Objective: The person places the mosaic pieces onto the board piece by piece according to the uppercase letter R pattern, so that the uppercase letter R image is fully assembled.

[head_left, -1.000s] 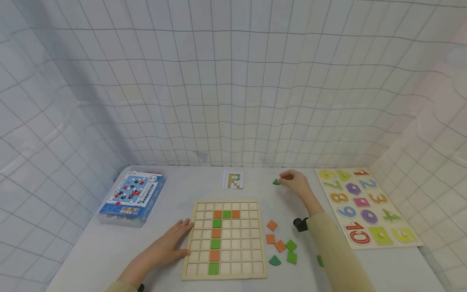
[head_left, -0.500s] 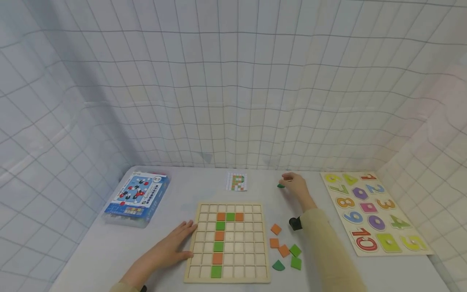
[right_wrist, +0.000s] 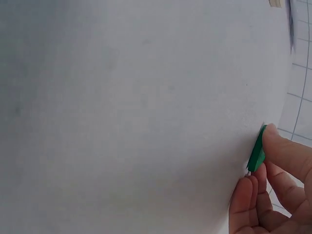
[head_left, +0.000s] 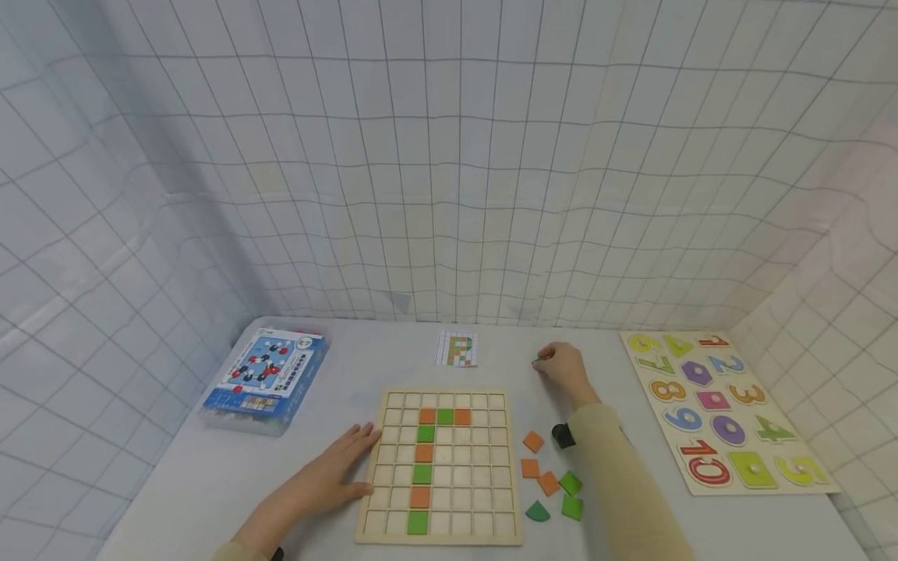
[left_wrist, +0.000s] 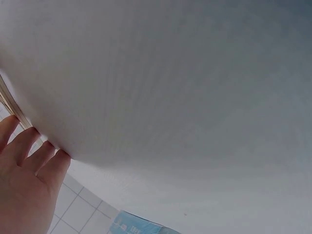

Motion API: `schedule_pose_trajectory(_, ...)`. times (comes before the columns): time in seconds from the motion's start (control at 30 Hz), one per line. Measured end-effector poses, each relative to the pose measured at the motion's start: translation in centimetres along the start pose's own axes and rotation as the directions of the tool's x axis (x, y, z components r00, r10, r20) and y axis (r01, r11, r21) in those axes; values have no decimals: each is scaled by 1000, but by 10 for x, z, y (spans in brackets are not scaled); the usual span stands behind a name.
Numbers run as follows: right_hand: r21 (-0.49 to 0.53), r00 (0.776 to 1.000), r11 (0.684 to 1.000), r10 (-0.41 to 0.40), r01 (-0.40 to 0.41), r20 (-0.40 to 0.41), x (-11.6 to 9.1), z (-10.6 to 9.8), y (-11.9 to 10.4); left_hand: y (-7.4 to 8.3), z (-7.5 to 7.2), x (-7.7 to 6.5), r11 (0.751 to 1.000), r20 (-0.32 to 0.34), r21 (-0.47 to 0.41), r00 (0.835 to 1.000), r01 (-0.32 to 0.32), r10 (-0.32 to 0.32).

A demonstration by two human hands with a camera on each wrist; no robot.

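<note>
My right hand (head_left: 563, 371) pinches a dark green quarter-round tile (right_wrist: 257, 148) between thumb and fingers, over the table right of the small pattern card (head_left: 457, 349). In the right wrist view the tile is tilted on edge, its far side hidden by the fingers. My left hand (head_left: 335, 473) rests with spread fingers against the left edge of the wooden grid board (head_left: 515, 499); the left wrist view shows its fingertips at the board's edge. Orange and green square tiles sit in the board, one column plus a short row near the top.
Loose orange tiles (head_left: 529, 468), green tiles (head_left: 571, 507) and another dark green quarter-round tile (head_left: 538, 511) lie right of the board. A wooden number puzzle (head_left: 715, 421) lies at the far right. On the left stands a boxed molecule model set (head_left: 266, 378). Gridded curtains (head_left: 449, 195) surround the table.
My right hand has come slightly nearer and turned the quarter-round tile from showing its face to nearly edge-on. The left hand stays at the board; the head view has shifted a little.
</note>
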State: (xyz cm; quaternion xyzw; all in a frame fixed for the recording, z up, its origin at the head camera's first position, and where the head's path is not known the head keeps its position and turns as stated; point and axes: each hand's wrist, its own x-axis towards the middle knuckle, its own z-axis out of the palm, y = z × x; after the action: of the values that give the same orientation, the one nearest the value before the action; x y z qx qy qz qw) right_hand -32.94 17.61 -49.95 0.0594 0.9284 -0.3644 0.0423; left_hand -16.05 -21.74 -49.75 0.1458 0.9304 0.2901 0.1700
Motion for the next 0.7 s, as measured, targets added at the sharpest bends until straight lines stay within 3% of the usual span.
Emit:
schedule_pose_trajectory(0.33, 11, 999, 1000, -1, 0, 43, -4, -7, 3, 1, 0, 2, 1000, -1, 4, 1000, -4, 4)
schedule_pose_trajectory(0.5, 113, 998, 993, -29, 22, 59, -8, -13, 4, 0, 1, 2, 1000, 4, 1, 1000, -1, 1)
schedule_pose_trajectory(0.7, 259, 993, 961, -110, 94, 46, -17, -19, -1, -2, 1, 3, 1000, 0, 6, 1000, 5, -5)
